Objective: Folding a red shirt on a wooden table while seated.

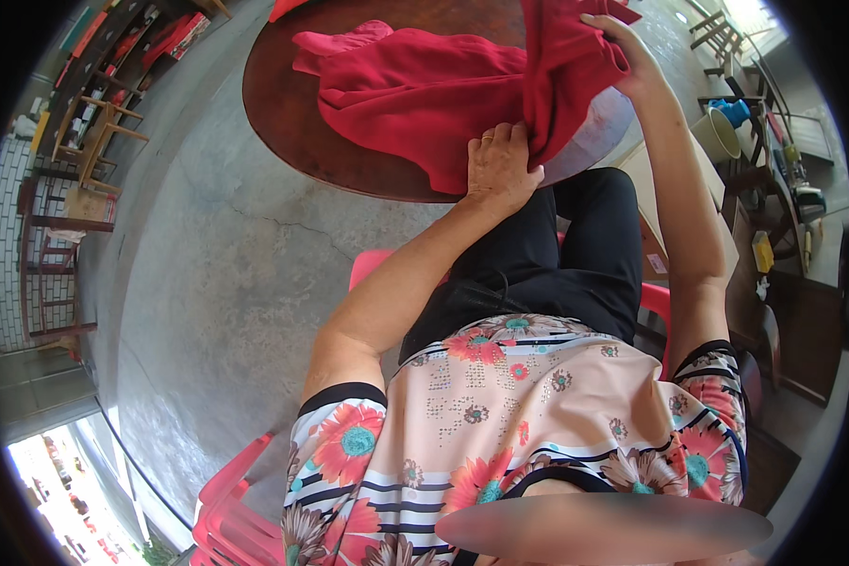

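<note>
A red cloth garment (424,92) is spread loosely over a round dark brown table (276,120), with a pinker, crumpled part at its left end. At the table's near edge, my left hand (502,168) grips the cloth, its fingers bent over the fabric and a ring on one finger. My right hand (626,56) holds up the garment's right part, which hangs in folds above the tabletop. The top of this raised part runs out of the picture.
Pink plastic chairs (237,513) are under and behind me. Cardboard boxes (651,205) stand close on my right, near a pale bucket (718,134). Wooden chairs (99,138) line the far left of the concrete floor (205,233). Another red item (283,8) lies at the table's far left rim.
</note>
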Motion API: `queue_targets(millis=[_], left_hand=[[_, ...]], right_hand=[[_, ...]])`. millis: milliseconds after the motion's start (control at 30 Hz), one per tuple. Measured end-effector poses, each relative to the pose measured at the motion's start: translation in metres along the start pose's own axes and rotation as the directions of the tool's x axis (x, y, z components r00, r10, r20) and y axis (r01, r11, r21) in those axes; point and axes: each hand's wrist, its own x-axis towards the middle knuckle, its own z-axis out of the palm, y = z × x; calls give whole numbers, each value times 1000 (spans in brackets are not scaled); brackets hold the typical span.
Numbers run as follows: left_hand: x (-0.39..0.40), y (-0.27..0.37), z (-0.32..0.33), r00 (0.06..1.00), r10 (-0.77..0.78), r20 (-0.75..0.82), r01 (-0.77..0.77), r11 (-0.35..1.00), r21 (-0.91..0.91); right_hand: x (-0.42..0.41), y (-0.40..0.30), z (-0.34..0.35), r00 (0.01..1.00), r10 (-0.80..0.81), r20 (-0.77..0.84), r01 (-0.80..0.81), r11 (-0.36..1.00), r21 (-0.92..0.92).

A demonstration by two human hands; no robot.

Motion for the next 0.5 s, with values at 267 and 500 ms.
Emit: queue_targets(millis=[267, 500], left_hand=[[23, -54, -49, 818, -561, -123, -106, 64, -992], [37, -83, -59, 680, -713, 171, -109, -328, -938]], right_hand=[[166, 65, 179, 973, -216, 85, 229, 952, -202], [171, 148, 204, 981, -13, 193, 181, 412, -893]])
